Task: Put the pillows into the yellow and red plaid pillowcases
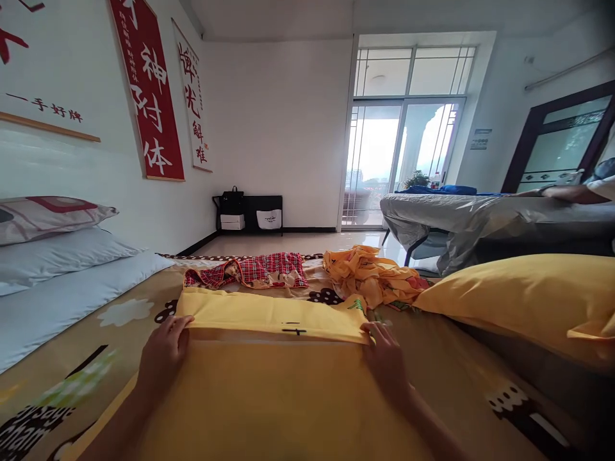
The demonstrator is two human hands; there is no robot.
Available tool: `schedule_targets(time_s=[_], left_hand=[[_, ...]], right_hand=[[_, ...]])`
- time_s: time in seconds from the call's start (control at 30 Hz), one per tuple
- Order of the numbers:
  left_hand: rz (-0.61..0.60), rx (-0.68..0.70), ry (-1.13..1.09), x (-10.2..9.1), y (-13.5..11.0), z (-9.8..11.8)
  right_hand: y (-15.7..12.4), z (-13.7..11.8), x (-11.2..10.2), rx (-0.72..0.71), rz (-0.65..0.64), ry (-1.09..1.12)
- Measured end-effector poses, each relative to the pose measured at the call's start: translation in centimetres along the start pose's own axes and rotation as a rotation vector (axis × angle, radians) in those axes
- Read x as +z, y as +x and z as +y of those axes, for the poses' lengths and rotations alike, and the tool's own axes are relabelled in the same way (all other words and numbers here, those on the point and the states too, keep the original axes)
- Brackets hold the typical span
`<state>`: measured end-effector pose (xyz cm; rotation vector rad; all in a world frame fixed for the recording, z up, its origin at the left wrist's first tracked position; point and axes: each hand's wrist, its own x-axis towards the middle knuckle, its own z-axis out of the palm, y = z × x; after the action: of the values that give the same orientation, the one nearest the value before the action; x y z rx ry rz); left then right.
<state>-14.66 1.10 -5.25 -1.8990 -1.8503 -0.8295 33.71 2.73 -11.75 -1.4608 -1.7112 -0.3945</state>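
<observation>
Cloth [278, 394] looks folded only along its far edge, pinched by left hand [163, 349] and right hand [388, 355]; the rest lies flat

Smooth matt cloth pillowcase [278, 390], glossy floor tiles [312, 241]

Just one view in here, head-worn: looks forward and down across the bed [461, 365], left hand [163, 346] and right hand [387, 355] close up, wide enough to catch the far wall [283, 128] and, far right, the glass door [375, 150].
</observation>
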Motion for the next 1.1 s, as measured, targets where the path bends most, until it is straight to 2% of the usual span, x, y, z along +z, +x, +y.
schedule_targets(time_s=[0.03,0.13,0.23,0.4,0.63,0.73,0.83,0.97,1.1], left_hand=[[-0.034,0.011,0.018,0.7,-0.9,-0.3],[-0.250,0.005,0.063,2.9,-2.8,-0.9],[-0.349,-0.031,0.057,3.6,-3.3,-1.0],[-0.417,-0.089,0.051,2.0,-2.7,-0.8],[-0.471,0.042,0.155,0.7,-3.1,-0.7],[-0.455,0.041,0.278,0.2,-3.2,-0.2],[-0.428,0.040,0.277,0.1,-3.5,-0.3],[-0.355,0.013,0.213,0.8,-4.2,-0.8],[-0.354,0.044,0.254,1.2,-4.9,-0.7]], right_hand=[[-0.6,0.2,0.2,0.025,-0.101,0.032],[-2.3,0.3,0.9,0.088,-0.425,0.117],[-3.0,0.0,1.1,0.168,-0.536,0.127],[-2.8,0.0,1.0,0.191,-0.556,0.116],[-2.6,0.1,0.8,0.177,-0.566,0.153],[-1.7,0.3,0.1,0.192,-0.607,0.227],[0.1,0.0,-1.1,0.230,-0.611,0.346],[2.6,-3.1,-2.9,0.107,-0.461,0.416],[3.0,-9.2,-3.4,-0.167,-0.357,0.375]])
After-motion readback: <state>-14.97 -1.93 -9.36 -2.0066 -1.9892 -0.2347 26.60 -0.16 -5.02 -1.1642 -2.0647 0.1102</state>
